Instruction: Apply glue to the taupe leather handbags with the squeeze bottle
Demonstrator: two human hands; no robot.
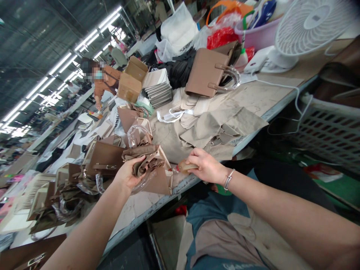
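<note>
My left hand (132, 174) is closed on the bunched brown lining (152, 160) of a part-made handbag (159, 180), which lies on the workbench near its front edge. In my right hand (202, 165) is a small squeeze bottle (184, 167) of yellowish glue, held sideways. Its red-tipped nozzle points left and sits close to the pale edge of the bag; whether it touches I cannot tell. Clear plastic wrap covers the bag's handle beneath my left fingers.
More brown handbags (104, 157) crowd the bench on the left. Beyond my right hand lie fabric pieces (216, 125), a finished-looking bag (206, 71) and a stack of panels (158, 88). A white fan (312, 26) and a plastic crate (323, 127) stand right. A co-worker (105, 80) is far left.
</note>
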